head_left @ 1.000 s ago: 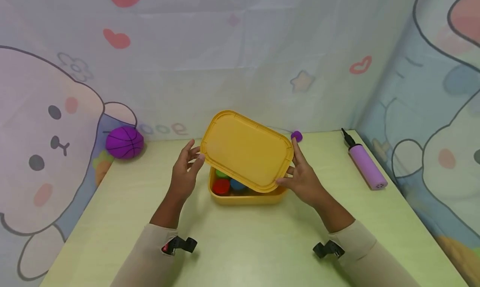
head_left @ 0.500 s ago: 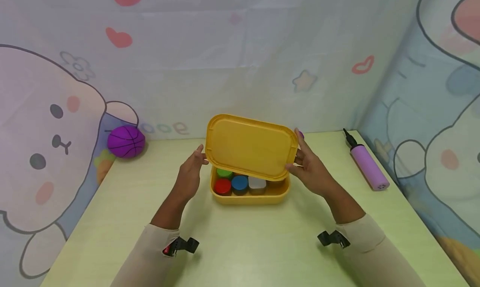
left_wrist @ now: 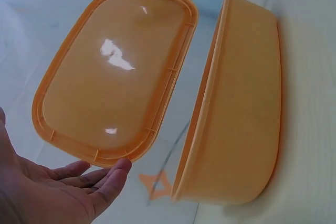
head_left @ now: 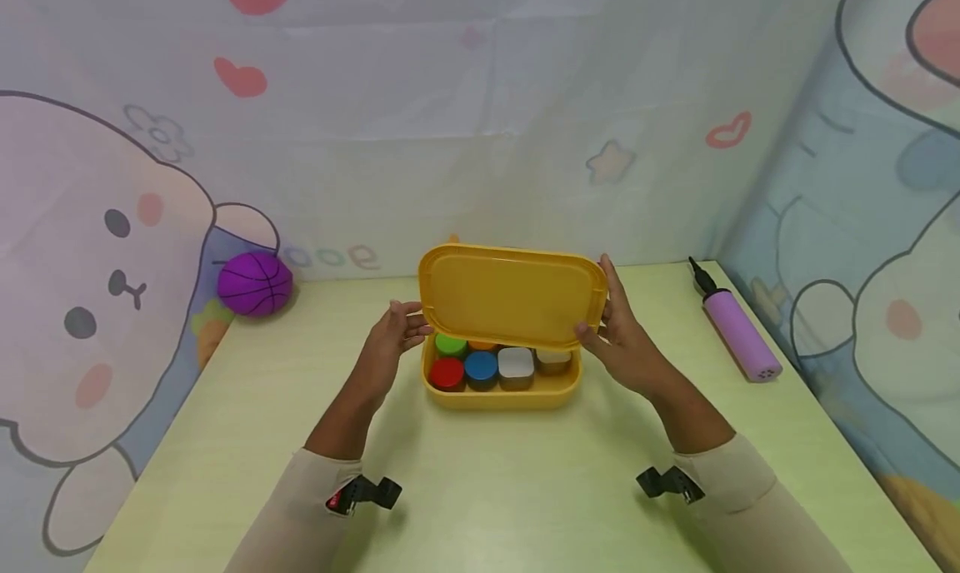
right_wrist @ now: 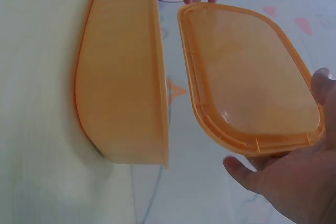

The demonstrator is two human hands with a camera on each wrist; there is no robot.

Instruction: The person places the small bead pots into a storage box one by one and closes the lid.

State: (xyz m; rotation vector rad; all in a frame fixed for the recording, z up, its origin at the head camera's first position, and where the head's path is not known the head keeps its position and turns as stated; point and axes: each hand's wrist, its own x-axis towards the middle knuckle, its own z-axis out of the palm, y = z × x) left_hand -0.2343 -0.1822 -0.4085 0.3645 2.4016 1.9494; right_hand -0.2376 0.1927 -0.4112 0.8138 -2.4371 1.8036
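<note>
A yellow lid (head_left: 513,296) is held tilted above an open yellow box (head_left: 502,400), its underside facing me. My right hand (head_left: 626,348) grips the lid's right end, thumb in front and other fingers behind. At the opposite end, my left hand (head_left: 386,348) has its fingers stretched out, the tips touching the rim. In the left wrist view, those fingers (left_wrist: 113,179) lie along the lid's lower edge. Inside the box are jars with coloured caps: a red cap (head_left: 447,374), a blue cap (head_left: 481,365), a white cap (head_left: 516,361) and a green cap (head_left: 451,345). The lid hides the box's rear.
A purple ball (head_left: 255,284) with basketball lines sits at the table's back left. On the right lies a lilac hand pump (head_left: 741,336) with a black nozzle. Behind the pale green table (head_left: 480,490) hangs a cartoon-printed cloth (head_left: 420,140).
The lid has turned from slanted to nearly level and tipped more upright, uncovering more jars. Both hands have shifted slightly right; the right hand has risen a little.
</note>
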